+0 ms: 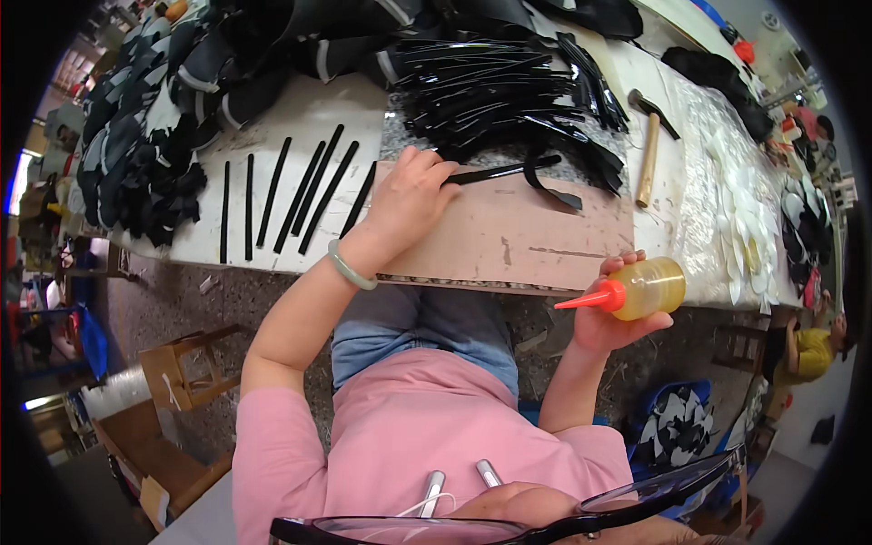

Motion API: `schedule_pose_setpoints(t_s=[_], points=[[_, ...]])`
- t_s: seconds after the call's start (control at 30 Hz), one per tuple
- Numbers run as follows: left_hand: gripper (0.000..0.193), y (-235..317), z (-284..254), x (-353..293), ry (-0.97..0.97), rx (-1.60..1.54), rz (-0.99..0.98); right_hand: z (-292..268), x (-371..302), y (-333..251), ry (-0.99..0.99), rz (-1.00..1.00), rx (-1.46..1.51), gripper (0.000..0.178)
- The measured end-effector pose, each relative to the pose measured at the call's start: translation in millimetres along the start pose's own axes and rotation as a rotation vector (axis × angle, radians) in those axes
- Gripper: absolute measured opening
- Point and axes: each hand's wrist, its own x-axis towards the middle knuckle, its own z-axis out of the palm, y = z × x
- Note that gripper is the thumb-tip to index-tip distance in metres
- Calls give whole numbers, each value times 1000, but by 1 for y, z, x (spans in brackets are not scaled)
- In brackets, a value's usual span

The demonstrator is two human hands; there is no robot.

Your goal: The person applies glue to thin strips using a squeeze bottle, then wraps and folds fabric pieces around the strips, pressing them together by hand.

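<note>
My right hand (607, 329) is wrapped round a clear squeeze bottle (661, 287) of yellowish liquid with a red pointed nozzle. The bottle lies tilted on its side above the table's front edge, its nozzle toward the left. My left hand (411, 193) rests at the left part of a tan board (509, 227), its fingers closed on the end of a glossy black strip (500, 173). That strip runs off to the right, where a curled black strip (556, 193) lies by its far end. Part of my left grip is hidden by the hand itself.
Behind the board lies a heap of shiny black strips (490, 86). Several narrow black strips (313, 186) lie side by side at left, near piled black pieces (145, 163). A hammer (650, 154) and white pieces (745, 213) are at right. A wooden stool (195, 363) stands at lower left.
</note>
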Motion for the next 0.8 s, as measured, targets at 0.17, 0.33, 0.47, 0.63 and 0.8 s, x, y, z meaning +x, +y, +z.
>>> schedule_pose_setpoints(t_s=[0.17, 0.33, 0.47, 0.63, 0.8], points=[[11, 11, -14, -18, -27, 107, 44, -3, -5, -2, 28, -41, -9, 89], [13, 35, -54, -66, -183, 84, -338, -6, -3, 4, 47, -51, -106, 89], [20, 54, -63, -106, -33, -241, -383, -2, 7, 25, 43, -23, -267, 88], [32, 72, -39, -136, -15, -859, -749, 2, 4, 61, 37, -17, -743, 86], [35, 76, -28, -141, 3, -1084, -960, 5, -4, 83, -162, 83, -818, 89]])
